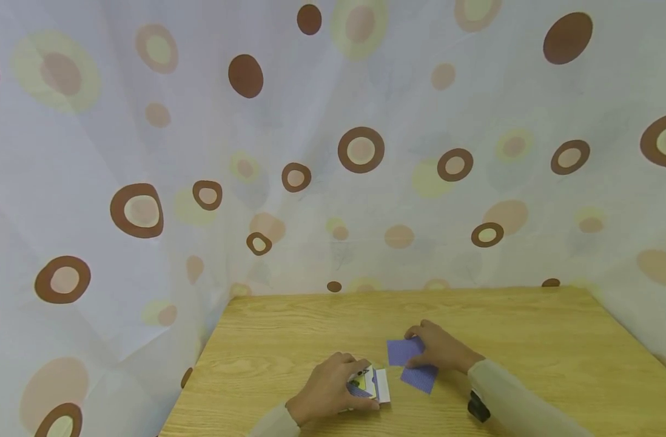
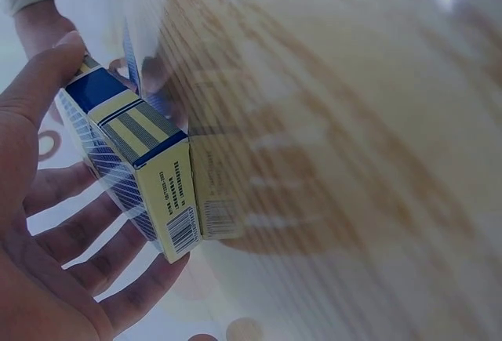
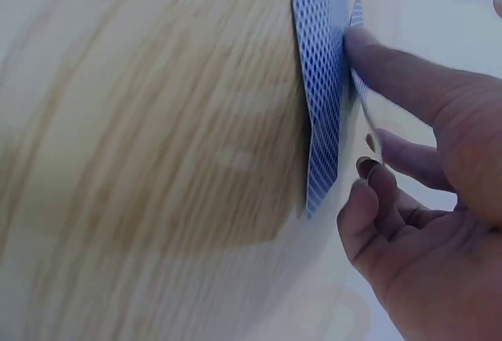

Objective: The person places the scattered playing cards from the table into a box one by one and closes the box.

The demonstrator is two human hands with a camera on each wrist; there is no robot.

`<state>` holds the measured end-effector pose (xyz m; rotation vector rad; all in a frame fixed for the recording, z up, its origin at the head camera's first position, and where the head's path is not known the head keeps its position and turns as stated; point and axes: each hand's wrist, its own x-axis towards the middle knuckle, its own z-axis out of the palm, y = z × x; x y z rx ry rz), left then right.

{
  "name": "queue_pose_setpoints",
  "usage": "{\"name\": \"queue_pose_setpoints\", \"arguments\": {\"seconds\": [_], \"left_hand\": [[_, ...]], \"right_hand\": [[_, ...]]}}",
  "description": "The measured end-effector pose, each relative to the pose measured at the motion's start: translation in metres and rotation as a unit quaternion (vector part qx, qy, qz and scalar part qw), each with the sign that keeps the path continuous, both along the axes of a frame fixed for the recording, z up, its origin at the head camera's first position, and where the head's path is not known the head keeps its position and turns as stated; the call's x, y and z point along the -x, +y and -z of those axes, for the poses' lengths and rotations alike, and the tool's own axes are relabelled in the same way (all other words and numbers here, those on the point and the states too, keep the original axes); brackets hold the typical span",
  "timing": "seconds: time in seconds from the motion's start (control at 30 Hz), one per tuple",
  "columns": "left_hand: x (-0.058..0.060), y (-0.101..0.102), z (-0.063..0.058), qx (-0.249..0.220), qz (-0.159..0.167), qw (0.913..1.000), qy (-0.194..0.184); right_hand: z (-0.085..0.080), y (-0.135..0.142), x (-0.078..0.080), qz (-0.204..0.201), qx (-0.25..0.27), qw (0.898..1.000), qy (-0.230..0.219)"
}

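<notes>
My left hand (image 1: 333,385) holds a small card box (image 2: 141,133) low over the wooden table, thumb on one side and fingers spread along the other. The box is blue, cream and striped, with a barcode on its end. Its white flap (image 1: 384,386) stands out at the right end, and a printed white and yellow face shows there. To the right of the box, my right hand (image 1: 439,349) pinches a blue-patterned playing card (image 3: 361,90) between thumb and fingers, the card slightly bent. More blue-backed cards (image 3: 320,82) lie on the table beneath it, partly overlapping.
The wooden table (image 1: 289,328) reaches back to a white curtain (image 1: 398,109) with brown, peach and yellow circles, which also hangs along the left and right. A black object (image 1: 478,406) sits at the right sleeve near the wrist.
</notes>
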<state>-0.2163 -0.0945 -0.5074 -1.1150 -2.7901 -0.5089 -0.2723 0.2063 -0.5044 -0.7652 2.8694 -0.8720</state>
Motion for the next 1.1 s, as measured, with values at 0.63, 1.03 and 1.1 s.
{"name": "queue_pose_setpoints", "arguments": {"seconds": [0.63,1.03,1.1], "left_hand": [[-0.002,0.000,0.000,0.003,0.000,1.0000,-0.003],[0.001,0.001,0.000,0.005,-0.004,1.0000,-0.004],[0.001,0.002,0.000,0.007,-0.003,1.0000,0.000]], "right_hand": [[0.003,0.018,-0.008,0.012,-0.049,0.999,0.004],[0.002,0.024,-0.012,0.028,-0.055,0.997,0.052],[0.001,0.024,-0.014,0.025,-0.052,0.997,0.054]]}}
